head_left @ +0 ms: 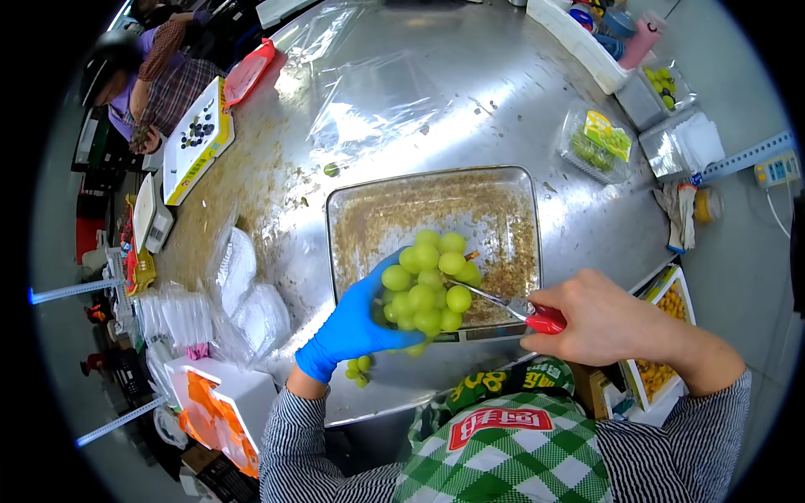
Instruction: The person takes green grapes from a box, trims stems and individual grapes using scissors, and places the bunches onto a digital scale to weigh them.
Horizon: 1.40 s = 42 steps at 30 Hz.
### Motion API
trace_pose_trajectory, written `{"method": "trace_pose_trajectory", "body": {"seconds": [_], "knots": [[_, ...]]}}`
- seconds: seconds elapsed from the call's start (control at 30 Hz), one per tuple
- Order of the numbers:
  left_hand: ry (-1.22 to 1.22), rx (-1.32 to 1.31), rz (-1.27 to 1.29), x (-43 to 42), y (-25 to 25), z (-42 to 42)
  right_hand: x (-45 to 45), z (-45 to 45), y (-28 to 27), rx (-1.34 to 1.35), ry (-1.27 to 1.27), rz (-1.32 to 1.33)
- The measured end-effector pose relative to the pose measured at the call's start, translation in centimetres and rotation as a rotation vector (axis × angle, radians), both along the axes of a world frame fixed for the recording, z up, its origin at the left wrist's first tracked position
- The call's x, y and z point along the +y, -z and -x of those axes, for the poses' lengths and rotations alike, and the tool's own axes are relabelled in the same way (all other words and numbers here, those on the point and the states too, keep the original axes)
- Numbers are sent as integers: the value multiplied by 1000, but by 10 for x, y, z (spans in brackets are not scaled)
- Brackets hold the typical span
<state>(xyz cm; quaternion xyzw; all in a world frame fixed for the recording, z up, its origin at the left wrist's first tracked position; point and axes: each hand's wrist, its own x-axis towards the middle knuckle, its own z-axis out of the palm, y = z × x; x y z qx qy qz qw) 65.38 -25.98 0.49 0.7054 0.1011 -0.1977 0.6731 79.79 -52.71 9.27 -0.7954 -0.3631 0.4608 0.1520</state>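
Note:
In a blue glove, my left hand (360,323) is wrapped round the side of a bunch of green grapes (426,285), held up over the near part of a stained metal tray (377,210). My bare right hand (587,318) grips red-handled scissors (541,317). Their slim metal blades point left and reach in among the grapes on the right side of the bunch; the tips are hidden there. A brown stem sticks out near the blades. Below my left wrist, a few loose grapes (358,369) lie on the metal table (402,101).
A clear box of grapes (595,147) stands at the right. Plastic bags and white packaging (243,277) lie at the left. Across the table, another person (159,75) works by a white-and-yellow box (197,142) with dark fruit. A red tray (250,71) lies beside it.

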Motion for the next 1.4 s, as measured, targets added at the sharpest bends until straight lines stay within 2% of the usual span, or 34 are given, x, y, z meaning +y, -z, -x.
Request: {"method": "trace_pose_trajectory", "body": {"seconds": [0.2, 0.4, 0.77, 0.87, 0.97, 1.27, 1.4], "knots": [[-64, -1, -14, -3, -1, -3, 5, -2, 10, 13, 44, -49], [-40, -81, -190, -6, -1, -8, 5, -2, 29, -35, 65, -143], [-101, -6, -104, -1, 22, -6, 10, -15, 68, -311, -116, -231], [-122, -1, -89, 0, 31, -5, 11, -21, 78, -342, -140, -200], [-132, 9, -111, -4, 29, -8, 8, -27, 88, -374, -166, -276], [-99, 14, -194, -13, 29, -11, 5, -18, 88, -274, -32, -234], [-94, -9, -204, -17, 30, -12, 0, -13, 100, -446, -85, -273]]}}
